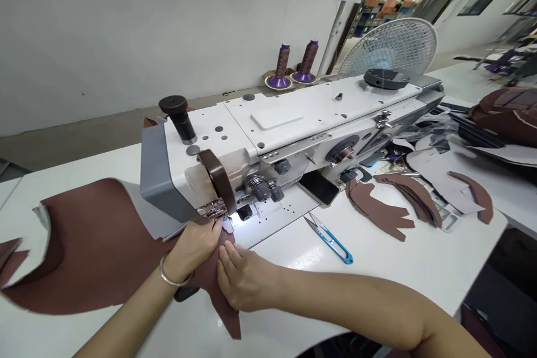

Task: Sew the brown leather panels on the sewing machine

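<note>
A large brown leather-like piece with a pale backing spreads left from the sewing machine's needle area, its narrow end hanging toward me. My left hand, with a bangle on the wrist, is closed on this piece right beside the presser foot. Just to its right, my right hand grips the narrow end near its edge, fingers together on top and thumb hidden. The lamp lights the needle plate, but my left fingers partly cover the stitching spot. Blue thread snips lie on the table, apart from both hands.
Cut brown pieces and pale scraps lie to the right. A phone rests by the machine bed. Two brown thread cones and a white fan stand behind. More brown pieces are piled far right.
</note>
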Motion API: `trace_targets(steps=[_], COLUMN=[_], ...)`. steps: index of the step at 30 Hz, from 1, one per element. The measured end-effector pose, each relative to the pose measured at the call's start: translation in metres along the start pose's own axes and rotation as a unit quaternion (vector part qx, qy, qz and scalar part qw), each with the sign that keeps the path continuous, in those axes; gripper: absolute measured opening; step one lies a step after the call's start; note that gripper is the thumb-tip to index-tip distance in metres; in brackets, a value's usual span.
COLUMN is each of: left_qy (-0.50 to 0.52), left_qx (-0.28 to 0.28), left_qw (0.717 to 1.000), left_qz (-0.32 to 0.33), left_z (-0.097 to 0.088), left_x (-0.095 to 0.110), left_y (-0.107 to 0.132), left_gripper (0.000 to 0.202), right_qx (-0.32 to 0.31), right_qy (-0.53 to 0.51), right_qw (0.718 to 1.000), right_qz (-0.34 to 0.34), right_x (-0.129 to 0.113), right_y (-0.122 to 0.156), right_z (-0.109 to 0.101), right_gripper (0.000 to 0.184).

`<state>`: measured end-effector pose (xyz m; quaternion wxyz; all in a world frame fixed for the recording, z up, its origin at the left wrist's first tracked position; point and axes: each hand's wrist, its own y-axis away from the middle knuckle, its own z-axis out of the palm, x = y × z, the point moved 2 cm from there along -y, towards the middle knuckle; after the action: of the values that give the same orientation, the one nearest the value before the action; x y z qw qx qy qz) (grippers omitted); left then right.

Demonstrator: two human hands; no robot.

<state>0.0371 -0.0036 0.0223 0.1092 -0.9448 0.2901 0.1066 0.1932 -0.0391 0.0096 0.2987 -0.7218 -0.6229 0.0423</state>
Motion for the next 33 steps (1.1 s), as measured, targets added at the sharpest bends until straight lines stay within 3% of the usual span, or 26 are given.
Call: trace_targets(steps=[6,12,17,21,25,33], left_qy=[0.015,0.065,0.047,0.039,0.056,0.101], left_qx=[-0.068,-0.082,-0.070,-0.094,-0.137,-0.127], left_qw=[0.998,0.994,0.995,0.993,0.985,0.980], left_qz=[0.010,-0.032,-0.055,-0.064,-0.085,-0.117], left_z=[0.005,0.018,0.029,0.039,0.036,0.031], left_x=[-0.010,-0.022,-0.029,-0.033,-0.036,-0.037], left_y=[-0.001,0.001,0.005,0.008,0.006,0.002], left_gripper=[0.028,0.029,0.033,0.030,0.029,0.031], right_qx=[-0.018,-0.012,0.031,0.021,-0.001,0.005], right_qy=[0.008,-0.005,-0.005,-0.008,-0.014,-0.013], right_qw=[1.000,1.000,0.998,0.998,0.997,0.997], right_qz=[0.006,0.028,0.058,0.066,0.071,0.073], right_x=[-0.001,0.005,0.010,0.015,0.019,0.020], right_y=[-0.006,-0.006,-0.007,-0.009,-0.010,-0.011], right_z=[0.012,0.022,0.024,0.024,0.025,0.023], right_gripper=[0.030,0.032,0.032,0.032,0.032,0.032])
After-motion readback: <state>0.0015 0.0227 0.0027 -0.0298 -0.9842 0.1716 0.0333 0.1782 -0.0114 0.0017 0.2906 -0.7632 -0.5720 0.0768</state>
